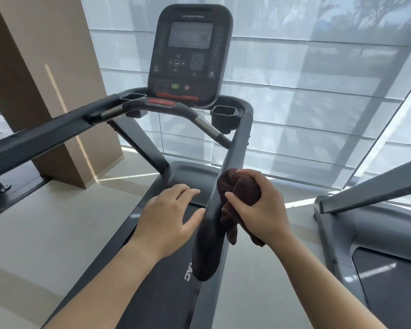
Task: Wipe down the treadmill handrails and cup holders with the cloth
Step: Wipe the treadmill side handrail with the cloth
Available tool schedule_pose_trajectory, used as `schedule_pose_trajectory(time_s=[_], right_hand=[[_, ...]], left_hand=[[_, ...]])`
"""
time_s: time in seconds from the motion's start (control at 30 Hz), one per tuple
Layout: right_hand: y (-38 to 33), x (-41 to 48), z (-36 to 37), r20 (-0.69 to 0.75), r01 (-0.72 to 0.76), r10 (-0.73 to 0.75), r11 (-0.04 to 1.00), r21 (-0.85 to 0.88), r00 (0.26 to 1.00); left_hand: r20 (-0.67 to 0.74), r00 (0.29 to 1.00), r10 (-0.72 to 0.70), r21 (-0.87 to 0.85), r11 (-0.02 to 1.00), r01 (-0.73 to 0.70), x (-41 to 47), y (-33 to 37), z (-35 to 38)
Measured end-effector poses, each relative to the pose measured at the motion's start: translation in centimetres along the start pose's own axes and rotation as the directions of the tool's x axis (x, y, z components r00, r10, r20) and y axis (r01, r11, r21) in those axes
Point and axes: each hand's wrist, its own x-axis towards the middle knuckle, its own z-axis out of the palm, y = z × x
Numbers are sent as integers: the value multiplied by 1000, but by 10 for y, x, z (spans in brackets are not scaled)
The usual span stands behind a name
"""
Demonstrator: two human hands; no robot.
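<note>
A dark brown cloth [237, 188] is bunched in my right hand [263, 205] and pressed against the right handrail [235, 153] of the grey treadmill, partway along its length. Loose cloth hangs below the rail. My left hand [169, 214] is open, fingers spread, with the thumb and fingertips touching the inner side of the same rail just left of the cloth. The left handrail [45, 136] runs across the left of the view. Two cup holders, left [132, 97] and right [224, 112], flank the console [190, 55].
A curved front grip bar [195, 117] crosses below the console. The treadmill belt [161, 276] lies beneath my arms. A second treadmill [375, 233] stands close on the right. A beige pillar [48, 79] rises at left; shaded windows fill the background.
</note>
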Motion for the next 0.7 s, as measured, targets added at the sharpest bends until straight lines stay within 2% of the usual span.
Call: schedule_pose_trajectory(time_s=[0.23, 0.5, 0.6, 0.7], right_hand=[[-21, 33, 33, -99, -108, 95, 986, -128, 991], [-74, 32, 60, -329, -392, 302, 884, -254, 895], [-75, 16, 78, -263, -517, 450, 800, -306, 853], [-71, 0, 98, -181, -552, 543, 665, -504, 820]], left_hand=[[70, 984, 165, -80, 984, -159, 56, -58, -8], [218, 874, 434, -197, 897, -396, 119, -99, -68], [260, 826, 500, -236, 863, -447, 129, -96, -77], [305, 779, 547, -260, 835, -485, 135, -93, -75]])
